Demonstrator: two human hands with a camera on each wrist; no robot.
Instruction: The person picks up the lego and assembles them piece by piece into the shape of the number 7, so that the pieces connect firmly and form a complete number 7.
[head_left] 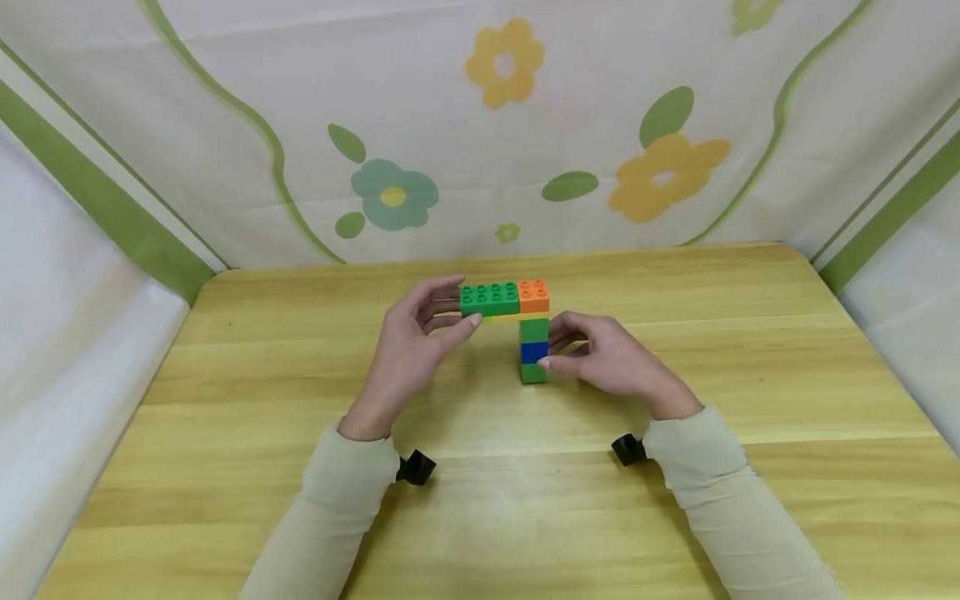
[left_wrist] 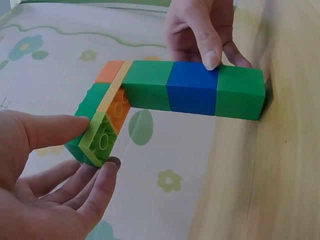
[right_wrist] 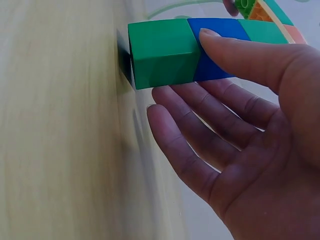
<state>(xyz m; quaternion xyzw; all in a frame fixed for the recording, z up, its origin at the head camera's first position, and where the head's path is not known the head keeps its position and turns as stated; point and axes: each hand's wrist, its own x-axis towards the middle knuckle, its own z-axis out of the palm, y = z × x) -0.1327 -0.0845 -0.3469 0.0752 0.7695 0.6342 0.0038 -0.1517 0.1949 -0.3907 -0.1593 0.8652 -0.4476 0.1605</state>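
Note:
An upside-down L of toy building bricks stands upright at the middle of the table [head_left: 480,517]. Its column stacks a green brick [head_left: 533,373], a blue brick [head_left: 534,352] and another green brick [head_left: 534,331]. Across the top runs an arm of thin orange-yellow and lime plates [left_wrist: 95,127], carrying an orange brick [head_left: 534,305] and a long green brick [head_left: 489,307]. My left hand [head_left: 408,342] pinches the arm's free end between thumb and fingers. With the thumb on the blue brick and fingers behind, my right hand [head_left: 611,358] grips the column low down.
A white cloth with printed flowers [head_left: 504,62] hangs behind the table's back edge, and more cloth flanks both sides. Small black devices stick out from the left cuff [head_left: 416,467] and the right cuff [head_left: 627,449].

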